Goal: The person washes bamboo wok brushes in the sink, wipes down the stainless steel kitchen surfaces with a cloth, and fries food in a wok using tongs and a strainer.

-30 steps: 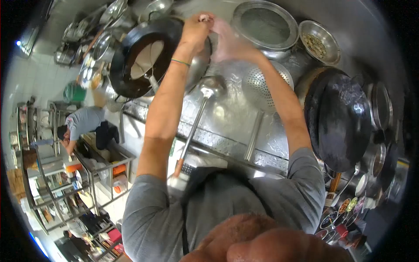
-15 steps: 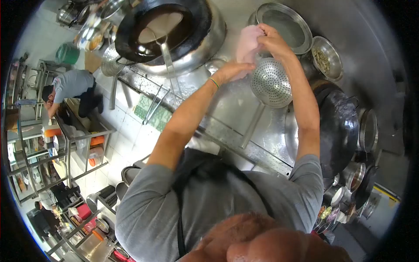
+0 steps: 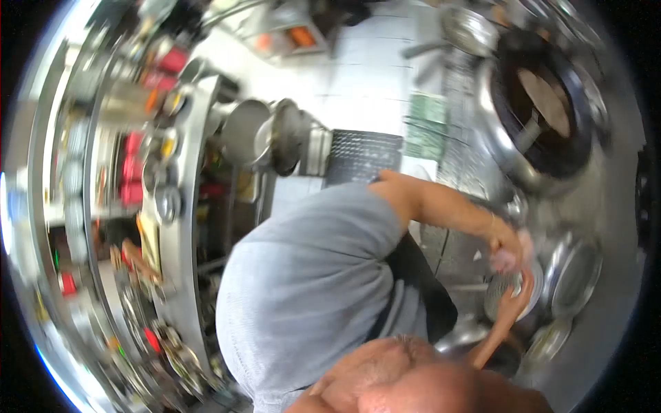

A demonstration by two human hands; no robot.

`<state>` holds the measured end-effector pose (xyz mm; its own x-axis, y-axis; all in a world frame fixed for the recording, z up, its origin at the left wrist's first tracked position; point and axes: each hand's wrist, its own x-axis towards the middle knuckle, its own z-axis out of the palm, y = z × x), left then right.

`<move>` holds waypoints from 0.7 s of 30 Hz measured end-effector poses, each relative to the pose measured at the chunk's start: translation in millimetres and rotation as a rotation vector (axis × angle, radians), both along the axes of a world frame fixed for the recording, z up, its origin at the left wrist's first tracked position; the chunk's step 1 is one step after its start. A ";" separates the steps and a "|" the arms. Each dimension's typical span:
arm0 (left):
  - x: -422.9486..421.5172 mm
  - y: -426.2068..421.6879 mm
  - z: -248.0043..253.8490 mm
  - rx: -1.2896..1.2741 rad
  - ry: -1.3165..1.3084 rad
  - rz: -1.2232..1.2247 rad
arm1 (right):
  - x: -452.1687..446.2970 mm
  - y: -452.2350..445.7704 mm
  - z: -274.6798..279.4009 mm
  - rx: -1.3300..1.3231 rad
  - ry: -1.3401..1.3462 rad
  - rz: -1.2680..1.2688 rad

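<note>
My left hand [image 3: 506, 249] is closed round a crumpled pink cloth [image 3: 527, 246], part of which bulges below the fingers. Just below it, my right hand [image 3: 515, 297] lies over a perforated skimmer [image 3: 497, 292]. A pale curved rim [image 3: 537, 283] shows beside the right fingers; blur hides whether they grip it. The two hands almost meet. To their right stands a round metal pot with a sieve-like top [image 3: 577, 279].
A large wok [image 3: 506, 148] holding dark liquid and a ladle [image 3: 529, 134] sits on the range. A long-handled pan-shaped strainer [image 3: 468, 31] lies beyond it. Behind me runs a steel counter [image 3: 180, 255] with pans and bowls. A dark mat [image 3: 361, 155] covers some floor.
My body and view have turned, so the wok now appears at upper right. The pink cloth, earlier stretched between both hands, is now bunched in my left hand, lower over the skimmer.
</note>
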<state>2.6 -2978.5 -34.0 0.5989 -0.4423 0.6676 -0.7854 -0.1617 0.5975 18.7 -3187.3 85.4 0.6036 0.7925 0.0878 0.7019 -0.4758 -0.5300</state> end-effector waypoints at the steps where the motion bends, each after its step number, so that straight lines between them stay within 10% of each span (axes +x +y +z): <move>1: -3.6 -5.9 0.6 0.228 0.089 0.118 | -14.9 9.2 10.9 -0.085 -0.097 0.015; 6: -21.3 -19.9 -0.7 0.543 0.176 0.364 | -34.8 37.0 5.1 -0.416 -0.504 0.238; 21: -44.9 -17.0 19.0 0.553 0.204 0.618 | -24.4 77.4 -20.2 -0.350 0.146 0.169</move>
